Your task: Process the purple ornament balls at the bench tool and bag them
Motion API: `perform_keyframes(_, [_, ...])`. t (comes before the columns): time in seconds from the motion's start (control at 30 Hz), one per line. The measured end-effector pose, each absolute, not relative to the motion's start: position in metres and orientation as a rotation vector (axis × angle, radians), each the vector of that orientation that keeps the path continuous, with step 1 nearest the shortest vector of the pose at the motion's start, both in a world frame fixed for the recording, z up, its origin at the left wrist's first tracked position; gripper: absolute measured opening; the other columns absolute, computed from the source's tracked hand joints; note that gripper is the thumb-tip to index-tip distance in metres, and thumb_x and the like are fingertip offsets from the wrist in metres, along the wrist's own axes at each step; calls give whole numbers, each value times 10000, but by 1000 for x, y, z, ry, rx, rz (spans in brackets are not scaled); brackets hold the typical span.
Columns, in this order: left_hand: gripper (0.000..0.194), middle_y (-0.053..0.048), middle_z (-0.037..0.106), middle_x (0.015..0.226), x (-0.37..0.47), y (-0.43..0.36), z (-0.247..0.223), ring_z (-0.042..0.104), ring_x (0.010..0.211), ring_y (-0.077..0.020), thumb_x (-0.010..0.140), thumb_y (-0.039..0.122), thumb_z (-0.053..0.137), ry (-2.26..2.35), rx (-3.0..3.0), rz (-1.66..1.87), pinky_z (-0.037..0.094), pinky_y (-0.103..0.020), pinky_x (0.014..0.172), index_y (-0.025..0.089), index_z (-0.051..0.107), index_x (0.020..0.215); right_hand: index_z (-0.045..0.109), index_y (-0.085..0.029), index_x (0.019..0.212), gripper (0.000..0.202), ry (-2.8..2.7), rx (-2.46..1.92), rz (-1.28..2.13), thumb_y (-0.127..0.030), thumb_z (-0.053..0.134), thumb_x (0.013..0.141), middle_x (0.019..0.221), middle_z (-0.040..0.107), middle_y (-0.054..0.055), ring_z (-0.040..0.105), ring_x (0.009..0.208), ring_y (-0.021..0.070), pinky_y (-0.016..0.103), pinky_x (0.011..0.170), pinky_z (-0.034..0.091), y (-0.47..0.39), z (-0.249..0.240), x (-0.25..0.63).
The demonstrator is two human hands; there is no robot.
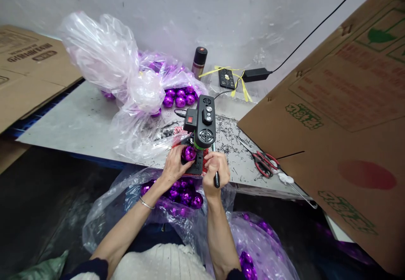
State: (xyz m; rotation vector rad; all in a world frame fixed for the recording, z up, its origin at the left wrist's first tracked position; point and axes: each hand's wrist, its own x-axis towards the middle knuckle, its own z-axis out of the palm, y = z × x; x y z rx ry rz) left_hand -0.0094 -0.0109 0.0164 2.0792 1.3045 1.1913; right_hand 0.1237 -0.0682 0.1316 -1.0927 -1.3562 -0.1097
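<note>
A shiny purple faceted ball [189, 153] is gripped in my left hand [174, 162], under the head of a small black bench drill press [206, 122]. My right hand [216, 171] is closed around the black-tipped lever [217, 180] at the machine's right side. Beneath the ball lies the machine's dark base [198, 165], partly covered by my hands. An open clear plastic bag with more purple balls [186, 195] lies across my lap, just below the table edge. Whether the drill bit touches the ball is hidden.
Behind the machine stand a tied plastic bag [104, 56] of purple balls and a spray can [199, 62]. A phone [226, 78], yellow strips and a power adapter [255, 75] lie farther back. Red-handled scissors [264, 162] rest beside a large cardboard box [335, 115]. Dark shavings litter the table.
</note>
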Motion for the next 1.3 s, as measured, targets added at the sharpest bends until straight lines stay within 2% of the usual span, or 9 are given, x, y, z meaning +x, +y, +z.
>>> perform_keyframes(0.3, [551,-118,753,1306,5,-16,9,713,1203,-318,913,454,833,1360,2012,1196,580,-466,1028,227,650,1380,555,-242,782,341,-1351,-1125,-110,-207,428,1097,778,631,-10,646,737,147,309,688,494,-69,131,124])
perform_keyframes(0.43, [491,-111,787,1279,9,-17,7,732,1175,-311,944,460,801,1386,2010,1221,569,-456,1030,229,681,1361,549,-243,774,336,-1346,-1117,-90,-192,439,1087,791,650,-8,647,728,145,307,668,493,-69,132,124])
perform_keyframes(0.67, [556,-120,804,1229,9,-18,3,746,1123,-312,943,486,806,1386,2092,1226,563,-447,1008,212,667,1406,530,-242,762,359,-1330,-1108,-111,-200,417,1101,762,629,-23,639,712,136,300,672,496,-69,129,122])
perform_keyframes(1.1, [550,-123,795,1254,9,-20,2,739,1150,-323,952,494,792,1363,2055,1195,553,-467,1027,233,658,1418,537,-250,814,333,-1313,-1114,-139,-261,391,1113,804,629,7,649,722,169,350,659,544,-67,90,124])
perform_keyframes(1.3, [541,-125,793,1253,10,-21,0,734,1151,-320,958,474,787,1367,2054,1197,551,-467,1032,224,657,1420,529,-246,804,347,-1294,-1080,-115,-289,394,1121,827,625,-3,627,702,140,308,627,532,-65,85,123])
